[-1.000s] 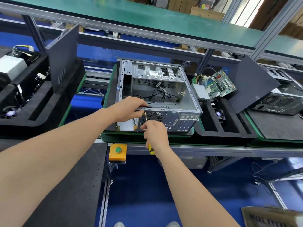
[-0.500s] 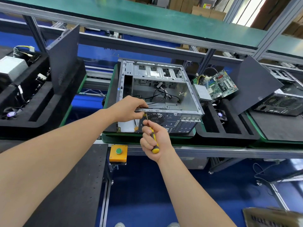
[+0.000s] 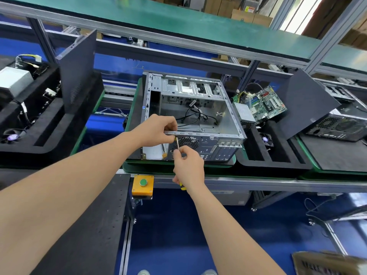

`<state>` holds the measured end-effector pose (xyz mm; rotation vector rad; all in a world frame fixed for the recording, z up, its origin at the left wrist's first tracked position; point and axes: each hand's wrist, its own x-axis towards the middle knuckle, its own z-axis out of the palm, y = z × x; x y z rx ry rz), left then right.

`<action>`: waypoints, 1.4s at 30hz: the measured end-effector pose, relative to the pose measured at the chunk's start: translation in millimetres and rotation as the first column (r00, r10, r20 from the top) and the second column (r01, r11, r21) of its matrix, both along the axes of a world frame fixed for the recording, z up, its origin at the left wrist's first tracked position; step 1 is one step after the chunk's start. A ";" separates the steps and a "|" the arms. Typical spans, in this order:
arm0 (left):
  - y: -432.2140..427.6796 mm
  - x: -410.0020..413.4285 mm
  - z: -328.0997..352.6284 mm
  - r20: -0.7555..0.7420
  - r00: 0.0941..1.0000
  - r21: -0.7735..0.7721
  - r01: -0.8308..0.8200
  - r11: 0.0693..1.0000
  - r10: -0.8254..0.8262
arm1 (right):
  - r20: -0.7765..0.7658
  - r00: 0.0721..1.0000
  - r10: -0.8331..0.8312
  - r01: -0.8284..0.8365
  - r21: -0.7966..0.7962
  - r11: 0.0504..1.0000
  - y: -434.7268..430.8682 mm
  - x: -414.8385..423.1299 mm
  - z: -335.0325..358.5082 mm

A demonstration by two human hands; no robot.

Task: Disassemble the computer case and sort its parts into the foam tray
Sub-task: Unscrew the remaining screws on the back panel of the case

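The open grey computer case (image 3: 228,116) lies on a green pallet in the middle of the conveyor, with loose black cables inside. My left hand (image 3: 156,131) grips the case's near top rail. My right hand (image 3: 188,167) holds a yellow-handled screwdriver (image 3: 177,143), whose tip points up at the rail just beside my left fingers. To the right stands the black foam tray (image 3: 278,165). It holds a green motherboard (image 3: 266,104), a grey power supply (image 3: 245,114), a small fan (image 3: 266,138) and a dark side panel (image 3: 305,104) leaning upright.
Another foam tray (image 3: 39,124) with parts and a leaning panel (image 3: 77,70) stands at the left. A second case (image 3: 341,126) lies at the far right. An orange box with a green button (image 3: 143,184) sits on the conveyor's front rail. A black perforated table (image 3: 89,225) is below left.
My right hand turned on the screwdriver: half a second ago the palm and handle faced me, now the back of the hand shows. My left hand has stayed on the rail.
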<state>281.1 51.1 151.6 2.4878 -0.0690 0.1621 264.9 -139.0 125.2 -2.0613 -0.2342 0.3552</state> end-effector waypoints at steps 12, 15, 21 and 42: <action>0.2 4.2 -3.2 -0.031 0.999 0.057 -0.012 0.998 0.013 | -0.663 0.728 0.174 0.218 0.464 0.859 -4.6 12.3 6.5; 2.9 3.2 -9.8 0.004 1.000 0.099 0.018 0.995 -0.018 | -0.727 0.564 0.393 0.357 0.643 0.677 -13.5 15.7 3.2; 2.6 6.0 -9.4 -0.051 0.997 0.240 0.069 0.968 -0.058 | -0.714 0.391 0.581 0.533 0.690 0.490 -18.2 16.2 2.1; 1.1 6.6 -8.5 -0.054 0.993 0.299 0.112 0.948 -0.101 | -0.543 0.827 0.148 0.152 0.469 0.870 -3.1 11.5 2.5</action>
